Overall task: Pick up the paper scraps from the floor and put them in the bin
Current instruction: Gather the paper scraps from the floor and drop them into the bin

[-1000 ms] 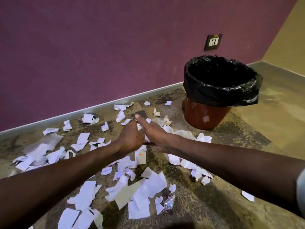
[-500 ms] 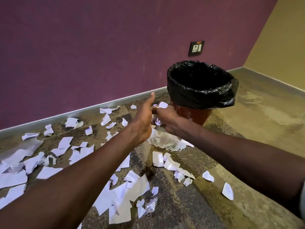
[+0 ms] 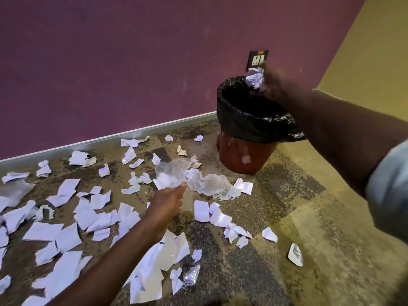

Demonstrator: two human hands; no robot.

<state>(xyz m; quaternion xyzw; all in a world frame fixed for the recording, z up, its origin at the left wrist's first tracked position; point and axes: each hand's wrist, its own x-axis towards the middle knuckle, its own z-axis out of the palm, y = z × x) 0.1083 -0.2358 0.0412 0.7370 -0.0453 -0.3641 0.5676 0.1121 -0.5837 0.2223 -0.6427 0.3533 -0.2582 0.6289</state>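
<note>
A red-brown bin [image 3: 245,160] lined with a black bag [image 3: 249,122] stands by the purple wall. My right hand [image 3: 273,82] is over the bin's far rim and grips a bunch of crumpled white scraps [image 3: 256,78]; the hand is blurred. My left hand [image 3: 169,200] is low over the floor and pinches the edge of a thin translucent sheet [image 3: 172,172], lifted off the floor. Several white paper scraps [image 3: 97,217] lie scattered across the floor to the left and in front of the bin.
A crumpled translucent wrapper [image 3: 212,184] lies beside the bin. A shiny foil scrap [image 3: 191,277] lies near the bottom. A wall socket [image 3: 257,60] sits above the bin. The yellow wall [image 3: 364,51] meets the purple one at the right corner.
My right hand has risen from in front of the bin to above its opening, carrying scraps. My left hand dropped back toward the floor and took hold of the translucent sheet.
</note>
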